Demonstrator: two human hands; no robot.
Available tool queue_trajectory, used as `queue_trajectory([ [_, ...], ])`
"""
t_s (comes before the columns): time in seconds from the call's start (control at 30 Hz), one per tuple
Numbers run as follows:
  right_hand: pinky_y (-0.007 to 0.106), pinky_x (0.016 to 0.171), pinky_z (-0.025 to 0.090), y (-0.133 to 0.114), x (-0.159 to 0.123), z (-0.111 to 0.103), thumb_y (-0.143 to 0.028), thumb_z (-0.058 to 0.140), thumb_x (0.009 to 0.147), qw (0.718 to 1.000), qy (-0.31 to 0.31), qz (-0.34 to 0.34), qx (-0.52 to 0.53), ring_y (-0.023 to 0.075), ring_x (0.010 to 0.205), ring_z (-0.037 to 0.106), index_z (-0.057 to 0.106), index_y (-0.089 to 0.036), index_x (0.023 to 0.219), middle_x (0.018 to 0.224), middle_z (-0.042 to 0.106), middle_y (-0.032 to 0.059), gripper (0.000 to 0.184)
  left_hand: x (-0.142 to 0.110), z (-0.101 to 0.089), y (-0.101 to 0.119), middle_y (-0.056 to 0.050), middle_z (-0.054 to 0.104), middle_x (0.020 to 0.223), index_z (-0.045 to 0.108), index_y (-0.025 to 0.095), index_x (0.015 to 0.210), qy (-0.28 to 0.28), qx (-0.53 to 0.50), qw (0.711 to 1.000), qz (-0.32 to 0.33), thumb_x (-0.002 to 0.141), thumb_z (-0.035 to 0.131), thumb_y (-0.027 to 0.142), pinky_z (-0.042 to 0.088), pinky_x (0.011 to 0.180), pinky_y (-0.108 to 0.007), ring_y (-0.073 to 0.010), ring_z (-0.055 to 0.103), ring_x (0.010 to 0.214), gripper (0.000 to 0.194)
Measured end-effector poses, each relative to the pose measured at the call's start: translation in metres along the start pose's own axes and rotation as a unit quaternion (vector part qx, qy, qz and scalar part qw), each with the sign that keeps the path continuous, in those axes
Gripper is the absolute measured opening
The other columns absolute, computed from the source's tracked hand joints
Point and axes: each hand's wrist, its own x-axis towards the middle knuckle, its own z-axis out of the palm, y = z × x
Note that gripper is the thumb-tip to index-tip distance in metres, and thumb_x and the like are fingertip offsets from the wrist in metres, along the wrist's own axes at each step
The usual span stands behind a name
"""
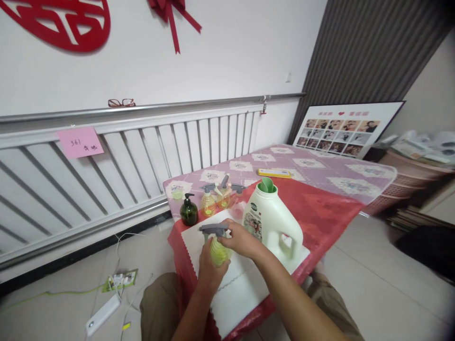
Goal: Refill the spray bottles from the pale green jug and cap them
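A small spray bottle (218, 251) with yellow-green liquid stands over a white cloth (245, 289) on the low table. My left hand (209, 270) is wrapped round its body from below. My right hand (241, 239) is closed on its grey trigger head (213, 229). Just right of my hands stands a big white detergent jug (273, 222) with an open green spout. Behind the cloth are a dark green pump bottle (188, 210) and two more spray bottles (213, 199) with yellow liquid.
The table has a red cover (320, 208) and a patterned pink cloth (341, 175) with a yellow box (274, 173) on it. A white radiator (124, 161) runs behind. Cables and a power strip (103, 315) lie on the floor at left. A photo board (341, 130) and pink basket (408, 175) stand at right.
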Motion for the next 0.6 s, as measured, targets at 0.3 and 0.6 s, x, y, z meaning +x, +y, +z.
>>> queue_trajectory([
  [0.3, 0.029, 0.066, 0.047, 0.024, 0.004, 0.003, -0.037, 0.068, 0.071, 0.994, 0.033, 0.065, 0.076, 0.0152, 0.064, 0.057, 0.068, -0.021, 0.082, 0.067, 0.062, -0.0048, 0.019, 0.0, 0.001, 0.005, -0.011, 0.055, 0.136, 0.04, 0.023, 0.135, 0.011, 0.014, 1.0, 0.001, 0.062, 0.074, 0.021, 0.038, 0.112, -0.048, -0.032, 0.051, 0.128, 0.08],
  [0.6, 0.034, 0.073, 0.051, 0.034, -0.004, 0.009, -0.038, 0.072, 0.07, 0.988, 0.011, 0.084, 0.131, 0.0181, 0.072, 0.063, 0.067, -0.022, 0.088, 0.077, 0.069, -0.0017, 0.024, 0.0, 0.001, 0.005, -0.01, 0.055, 0.136, 0.04, 0.027, 0.134, 0.019, 0.007, 1.0, -0.001, 0.062, 0.075, 0.02, 0.038, 0.112, -0.049, -0.0314, 0.051, 0.129, 0.081],
])
